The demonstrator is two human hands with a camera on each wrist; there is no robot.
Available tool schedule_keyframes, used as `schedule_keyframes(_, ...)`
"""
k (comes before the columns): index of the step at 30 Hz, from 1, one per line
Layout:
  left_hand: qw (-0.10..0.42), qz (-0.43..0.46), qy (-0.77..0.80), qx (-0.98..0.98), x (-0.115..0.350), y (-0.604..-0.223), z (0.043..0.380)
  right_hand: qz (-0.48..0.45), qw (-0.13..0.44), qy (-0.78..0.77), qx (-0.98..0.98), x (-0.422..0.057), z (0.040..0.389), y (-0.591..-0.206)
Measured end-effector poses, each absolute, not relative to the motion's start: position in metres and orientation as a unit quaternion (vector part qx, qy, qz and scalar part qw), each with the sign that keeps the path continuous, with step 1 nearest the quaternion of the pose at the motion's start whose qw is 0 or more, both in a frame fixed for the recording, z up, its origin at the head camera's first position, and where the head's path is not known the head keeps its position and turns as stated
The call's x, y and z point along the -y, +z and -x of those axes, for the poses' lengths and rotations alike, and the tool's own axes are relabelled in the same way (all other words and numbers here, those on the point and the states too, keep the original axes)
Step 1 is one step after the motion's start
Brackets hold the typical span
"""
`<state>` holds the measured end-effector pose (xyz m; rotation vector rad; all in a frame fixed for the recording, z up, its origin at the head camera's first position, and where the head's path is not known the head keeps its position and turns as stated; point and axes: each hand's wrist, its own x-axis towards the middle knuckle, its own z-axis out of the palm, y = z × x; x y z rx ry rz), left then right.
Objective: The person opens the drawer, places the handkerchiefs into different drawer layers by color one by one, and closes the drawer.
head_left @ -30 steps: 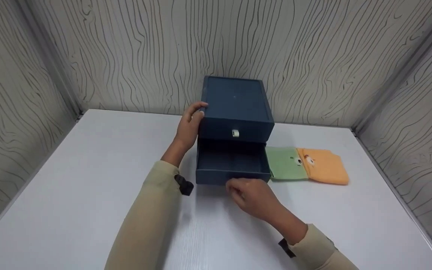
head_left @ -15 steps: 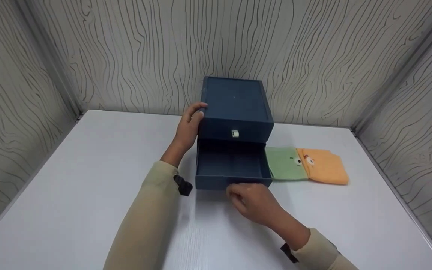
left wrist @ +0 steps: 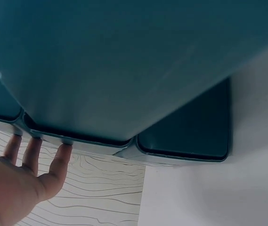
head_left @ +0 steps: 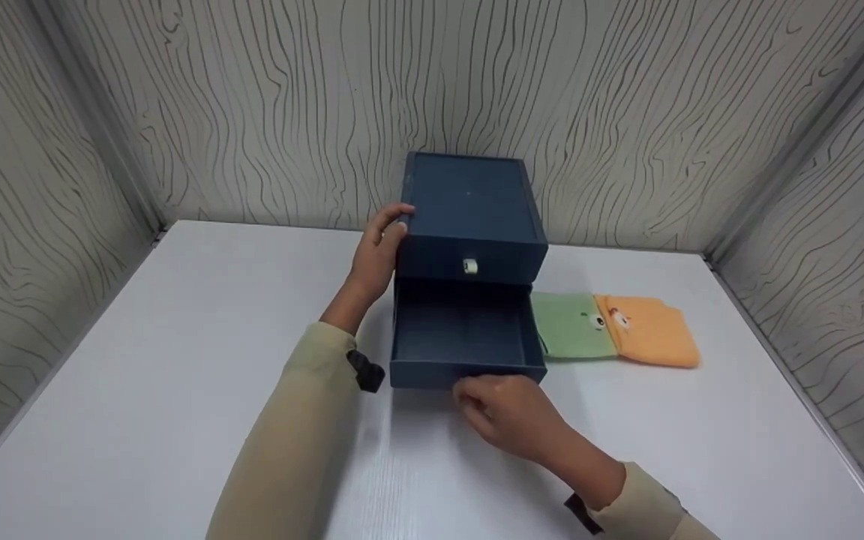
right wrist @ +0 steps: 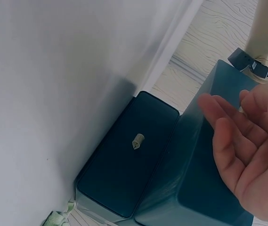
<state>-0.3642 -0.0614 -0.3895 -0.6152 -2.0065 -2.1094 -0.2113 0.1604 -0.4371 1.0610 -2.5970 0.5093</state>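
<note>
A dark blue two-drawer cabinet (head_left: 473,199) stands at the back of the white table. Its upper drawer (head_left: 432,259) is closed and has a pale knob (head_left: 470,266). The lower drawer (head_left: 421,373) is pulled well out, and its inside looks bare. My right hand (head_left: 511,412) is at the front of this drawer, thumb and curled fingers pinching its knob, which they mostly hide; a pale bit shows between them in the right wrist view. Against the cabinet's left side rests my left hand (head_left: 376,259), fingertips touching the side and top edge, also seen in the left wrist view.
Right of the drawer lie a green cloth (head_left: 573,326) and an orange cloth (head_left: 649,330), side by side, each with a cartoon eye. Wood-patterned panels (head_left: 289,112) enclose the table (head_left: 199,360) at the back and both sides.
The lower drawer has slid farther out toward me, and my right hand has moved back with it. My left hand and the cabinet have stayed in place.
</note>
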Motion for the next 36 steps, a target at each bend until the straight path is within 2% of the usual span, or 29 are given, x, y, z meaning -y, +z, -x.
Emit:
schedule_keyframes(5,0.084,0.197,-0.706,0.675,0.061,-0.390,0.365,-0.371,0.130,0.183,0.901,-0.160,0.208,-0.437)
schedule_keyframes(13,0.084,0.182,-0.704,0.682,0.060,-0.390,0.365,-0.384,0.153,0.178,0.893,-0.159,0.204,-0.439)
schedule_keyframes(29,0.090,0.190,-0.687,0.696,0.062,-0.390,0.364,-0.361,0.086,0.212,0.904,-0.157,0.196,-0.437)
schedule_keyframes(36,0.075,0.186,-0.697,0.688,0.062,-0.389,0.364,-0.358,0.077,0.211,0.906,-0.157,0.192,-0.436)
